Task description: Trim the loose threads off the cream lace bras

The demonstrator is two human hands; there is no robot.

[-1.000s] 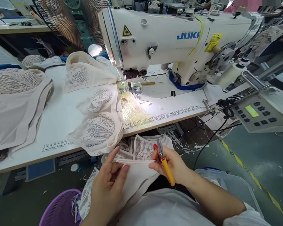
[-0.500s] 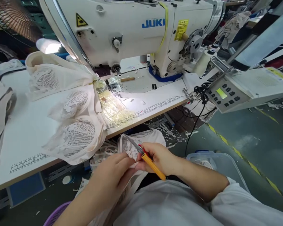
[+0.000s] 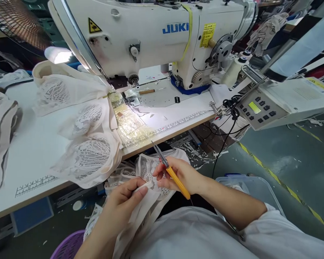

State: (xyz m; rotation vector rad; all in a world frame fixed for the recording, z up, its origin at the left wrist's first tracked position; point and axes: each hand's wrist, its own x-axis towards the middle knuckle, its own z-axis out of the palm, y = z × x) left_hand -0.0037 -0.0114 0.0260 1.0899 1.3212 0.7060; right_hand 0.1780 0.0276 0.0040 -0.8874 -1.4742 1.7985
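Observation:
My left hand (image 3: 122,203) pinches the edge of a pale lace bra (image 3: 144,201) between thumb and fingers. The garment hangs over my lap, below the table's front edge. Just to the right, my right hand (image 3: 185,175) is closed around a pair of scissors with a yellow-orange handle (image 3: 179,182). Their narrow dark blades (image 3: 160,154) point up and left, toward the table edge, above the lace and apart from the pinched edge. My right fingertips are close to the lace; whether they touch it I cannot tell.
A white sewing machine (image 3: 156,43) stands on the table (image 3: 37,144). Pale lace bras (image 3: 93,154) lie at its left. To the right are a control box (image 3: 261,111) and, lower, a clear plastic bin (image 3: 259,185). A purple basket (image 3: 70,244) is at lower left.
My hands have drawn slightly apart, and my left thumb now shows on the garment's edge. The scissors have swung more upright, with their blades further up, clear of the lace.

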